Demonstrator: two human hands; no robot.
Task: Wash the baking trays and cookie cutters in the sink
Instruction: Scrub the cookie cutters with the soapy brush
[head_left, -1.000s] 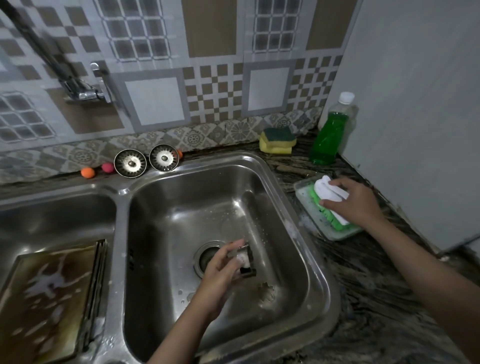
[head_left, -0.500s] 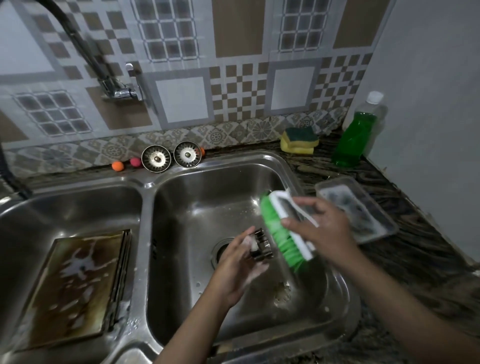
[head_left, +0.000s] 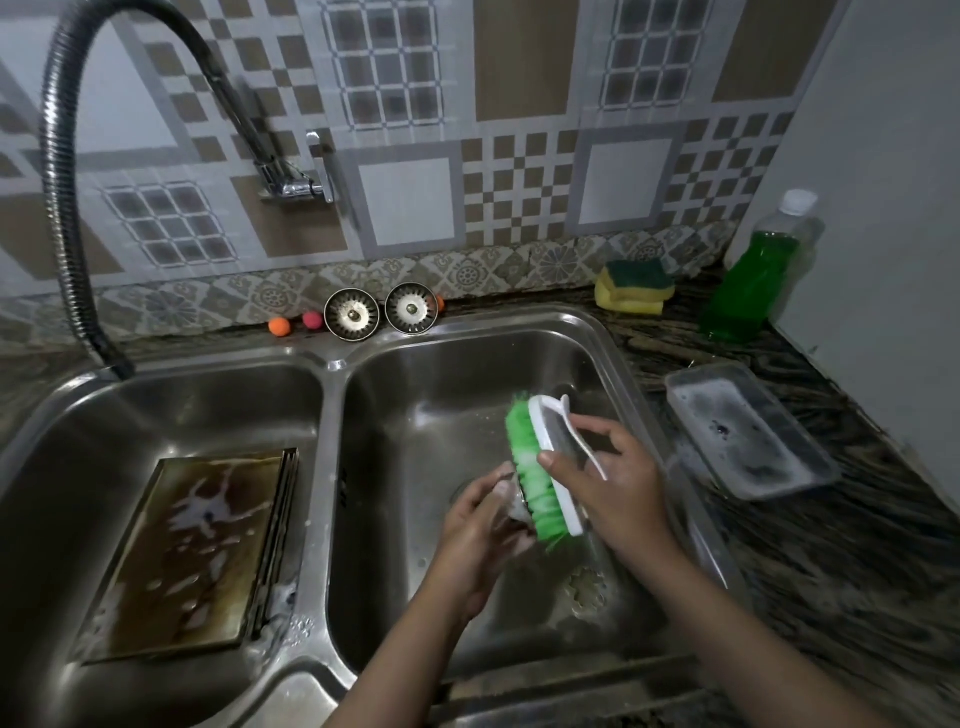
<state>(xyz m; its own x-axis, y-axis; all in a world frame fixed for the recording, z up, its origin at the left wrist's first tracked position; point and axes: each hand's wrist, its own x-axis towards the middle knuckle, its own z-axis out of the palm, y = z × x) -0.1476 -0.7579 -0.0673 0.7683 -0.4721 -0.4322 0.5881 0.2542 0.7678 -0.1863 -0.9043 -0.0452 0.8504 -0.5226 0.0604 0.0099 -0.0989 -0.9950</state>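
Over the right basin of the steel sink (head_left: 602, 332), my left hand (head_left: 480, 530) grips a small metal cookie cutter (head_left: 514, 506), mostly hidden by fingers and foam. My right hand (head_left: 610, 488) holds a scrubbing brush (head_left: 540, 467) with green bristles and a white back, its bristles pressed against the cutter. A flower-shaped cookie cutter (head_left: 587, 590) lies on the basin floor below the hands. In the left basin, brown stained baking trays (head_left: 192, 551) lie stacked, streaked with suds.
A soapy clear plastic tray (head_left: 748, 431) sits on the dark counter right of the sink. Behind it stand a green dish-soap bottle (head_left: 748, 280) and yellow-green sponges (head_left: 634, 286). Two sink strainers (head_left: 382, 312) and small coloured balls (head_left: 293, 323) line the back ledge. The hose faucet (head_left: 67, 208) arches at left.
My right hand lifted the brush out of the plastic tray, carried it left over the right basin, and set its bristles against the cutter held in my left hand.
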